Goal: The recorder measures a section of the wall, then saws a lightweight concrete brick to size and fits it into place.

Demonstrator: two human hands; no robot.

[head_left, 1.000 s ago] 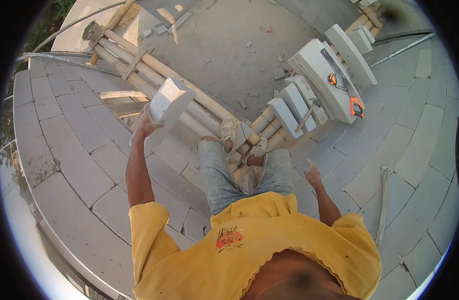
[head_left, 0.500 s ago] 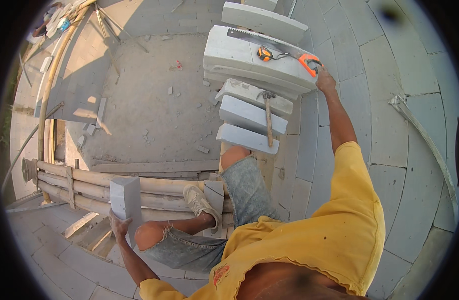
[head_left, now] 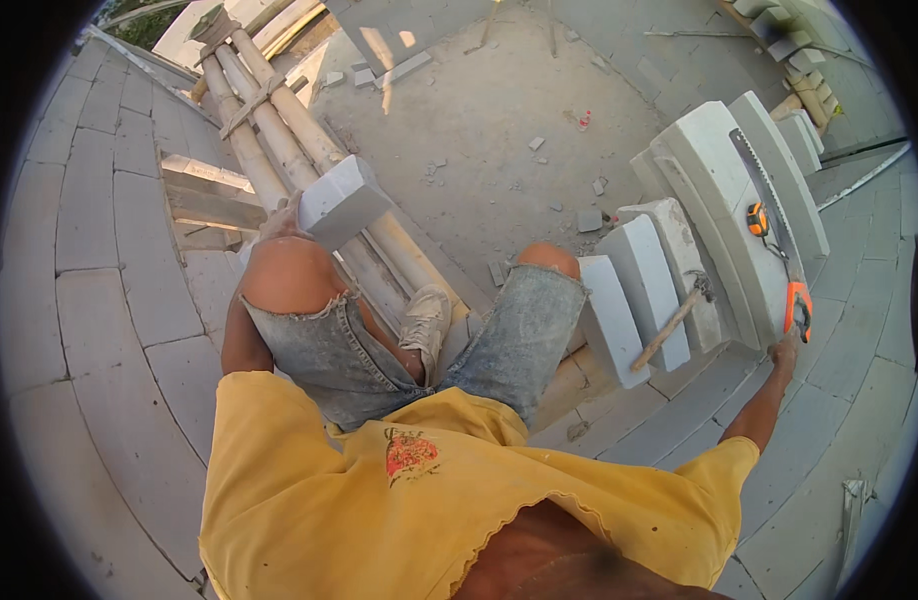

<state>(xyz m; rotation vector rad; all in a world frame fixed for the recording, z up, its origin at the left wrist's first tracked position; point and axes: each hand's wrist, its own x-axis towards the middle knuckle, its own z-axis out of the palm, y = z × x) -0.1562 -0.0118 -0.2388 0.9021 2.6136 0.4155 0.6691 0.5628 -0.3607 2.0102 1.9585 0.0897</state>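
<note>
A pale grey concrete block (head_left: 345, 204) is held by my left hand (head_left: 282, 220), closed against its near left end above my left knee. My right hand (head_left: 785, 349) is by the orange handle of a handsaw (head_left: 798, 308), at the end of a large white block (head_left: 714, 170). Its fingers are mostly hidden, so whether it grips the handle is unclear. The saw's toothed blade lies along the white block. Beside the blade is an orange and black tape measure (head_left: 757, 219). A wooden-handled hammer (head_left: 672, 325) rests across smaller blocks (head_left: 647, 275).
Bamboo poles (head_left: 269, 130) run along the left beside a gap (head_left: 214, 208) in the block-paved surface. Beyond my knees lies a lower dusty floor (head_left: 459, 120) with rubble and a small bottle (head_left: 585, 120). More stacked blocks (head_left: 784, 40) stand at the far right.
My view has turned left, so the blocks and tools now appear farther right. The block in my left hand has tilted from upright and sits nearer my knee. My right hand stays by the saw handle.
</note>
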